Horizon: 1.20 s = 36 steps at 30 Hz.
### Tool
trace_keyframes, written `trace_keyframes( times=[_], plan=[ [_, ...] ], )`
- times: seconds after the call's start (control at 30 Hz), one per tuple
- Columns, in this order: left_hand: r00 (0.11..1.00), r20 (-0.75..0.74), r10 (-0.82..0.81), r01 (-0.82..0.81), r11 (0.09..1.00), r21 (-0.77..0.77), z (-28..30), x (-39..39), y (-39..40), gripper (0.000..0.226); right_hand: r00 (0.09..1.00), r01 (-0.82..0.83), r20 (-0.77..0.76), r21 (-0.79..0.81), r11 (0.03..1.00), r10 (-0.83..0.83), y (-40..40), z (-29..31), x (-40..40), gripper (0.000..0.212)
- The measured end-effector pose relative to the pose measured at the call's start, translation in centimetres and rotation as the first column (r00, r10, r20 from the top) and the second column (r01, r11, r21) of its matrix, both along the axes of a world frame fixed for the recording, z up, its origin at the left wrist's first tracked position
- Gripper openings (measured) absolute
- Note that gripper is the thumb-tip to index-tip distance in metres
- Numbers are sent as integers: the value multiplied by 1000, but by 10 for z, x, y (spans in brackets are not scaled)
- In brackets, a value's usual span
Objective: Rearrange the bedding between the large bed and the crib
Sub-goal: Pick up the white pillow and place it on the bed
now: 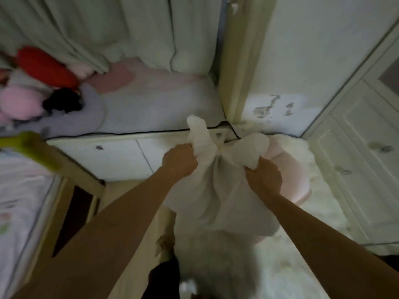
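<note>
A view from the head, looking down along two bare forearms. Both hands hold a bunched piece of thin white fabric bedding (218,190), probably a sheet or light cover, in the air in front of the person. The left hand (179,161) has its grip closed around a gathered twist of the cloth, which sticks up above the fist. The right hand (262,180) is also closed on the cloth, its fingers curled into a fold just beside the left hand. The rest of the white bedding hangs down between the arms.

Taking the white bedding as landmark: above and to its left lies the large bed with a pale lilac and pink sheet (151,104), edged by a white footboard (118,154). At the far left end of that bed sit a red cushion (45,65) and pink soft toys (19,104). To the lower left of the bedding is the wooden-framed crib (71,190), with a light patterned mattress cover inside. Behind and below the bedding is a fluffy cream rug (306,169) with a pale pink round seat (289,169) on it. To the right stands a white panelled cabinet (356,169).

The step in hand appears to be carrying the gathered bedding between the two sleeping places. The next move likely calls for turning toward either the bed or the crib, then spreading the hands apart to shake the cloth open before laying it down. Which one is the target cannot be told.
</note>
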<state>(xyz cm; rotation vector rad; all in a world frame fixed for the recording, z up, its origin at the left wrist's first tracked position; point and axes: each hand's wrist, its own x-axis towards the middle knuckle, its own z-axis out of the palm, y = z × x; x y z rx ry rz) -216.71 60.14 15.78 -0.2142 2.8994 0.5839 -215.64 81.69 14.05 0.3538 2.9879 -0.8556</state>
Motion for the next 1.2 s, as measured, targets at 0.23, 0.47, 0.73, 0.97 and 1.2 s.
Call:
trace_keyframes(
  times=[0.23, 0.47, 0.73, 0.97, 1.2],
  plan=[
    [943, -50, 329, -333, 926, -178, 61, 118, -144, 28, 913, -404, -66, -5, 915, 403, -142, 42, 22, 32],
    [726, -90, 682, -686, 705, -181, 91, 298, -304, 35, 695, -718, -70, -28, 695, 715, -359, 71, 125, 35],
    [380, -76, 922, -920, 367, -139, 92, 529, -456, 27, 387, -922, -24, -18, 387, 922, -592, 80, 300, 42],
    [72, -95, 993, -984, 55, -171, 105, 692, -556, 28, 193, -981, -34, -20, 193, 981, -743, 90, 439, 51],
    [-98, -90, 991, -968, -116, -221, 98, 779, -635, 31, 33, -999, -2, -30, 33, 999, -878, 74, 520, 48]
  ],
)
